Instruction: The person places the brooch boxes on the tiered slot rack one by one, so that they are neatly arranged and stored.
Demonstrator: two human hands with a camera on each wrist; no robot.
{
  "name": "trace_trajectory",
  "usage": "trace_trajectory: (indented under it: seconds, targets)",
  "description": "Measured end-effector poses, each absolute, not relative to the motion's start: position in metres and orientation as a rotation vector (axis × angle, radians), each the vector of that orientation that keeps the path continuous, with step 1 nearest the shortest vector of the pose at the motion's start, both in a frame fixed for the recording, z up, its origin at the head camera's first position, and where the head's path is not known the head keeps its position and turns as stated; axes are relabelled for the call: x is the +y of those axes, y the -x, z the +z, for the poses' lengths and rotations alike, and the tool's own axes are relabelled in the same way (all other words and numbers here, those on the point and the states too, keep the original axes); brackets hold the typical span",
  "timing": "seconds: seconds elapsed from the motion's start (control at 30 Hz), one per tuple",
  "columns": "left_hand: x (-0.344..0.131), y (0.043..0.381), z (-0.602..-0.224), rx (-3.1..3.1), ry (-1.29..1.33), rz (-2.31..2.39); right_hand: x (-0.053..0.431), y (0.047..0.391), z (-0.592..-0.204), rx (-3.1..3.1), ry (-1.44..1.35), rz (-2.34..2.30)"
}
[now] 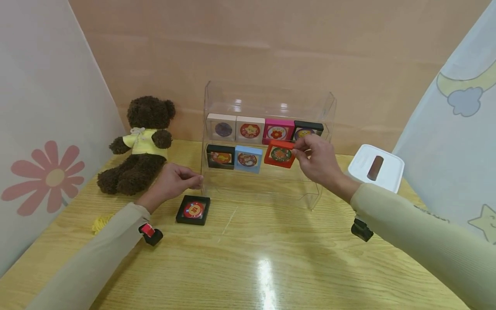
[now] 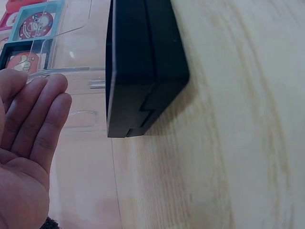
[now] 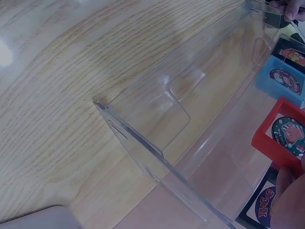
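In the head view my right hand (image 1: 319, 159) pinches a red square display box (image 1: 280, 154) by its right edge. A round green picture shows inside the box, which sits at the lower tier of a clear acrylic display rack (image 1: 255, 187). To its left on that tier stand a light blue box (image 1: 248, 159) and a black box (image 1: 221, 156). My left hand (image 1: 174, 183) holds the rack's left side panel between thumb and fingers; the left wrist view shows its fingers (image 2: 40, 114) by the rack. Another black box (image 1: 193, 210) with a red disc lies on the table below that hand.
On the upper tier stand a pale box (image 1: 221, 128), a white box (image 1: 250, 130), a pink box (image 1: 277, 131) and a black box (image 1: 308, 128). A brown teddy bear (image 1: 145, 144) sits left, near yellow yarn (image 1: 101, 224). A white lidded container (image 1: 376, 168) stands right.
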State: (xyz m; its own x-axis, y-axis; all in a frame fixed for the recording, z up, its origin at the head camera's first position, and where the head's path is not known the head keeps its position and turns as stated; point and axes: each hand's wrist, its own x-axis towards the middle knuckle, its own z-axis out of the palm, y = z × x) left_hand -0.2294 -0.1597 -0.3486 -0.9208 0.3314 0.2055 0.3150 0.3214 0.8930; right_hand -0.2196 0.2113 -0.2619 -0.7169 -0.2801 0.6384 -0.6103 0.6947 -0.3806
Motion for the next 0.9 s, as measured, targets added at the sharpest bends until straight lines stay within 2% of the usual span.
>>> trace_trajectory:
  seconds: [0.9]
  targets:
    - [-0.159,0.23,-0.349,2.551,-0.64,1.703,0.202,0.226,-0.28,-2.458,-0.704,0.802]
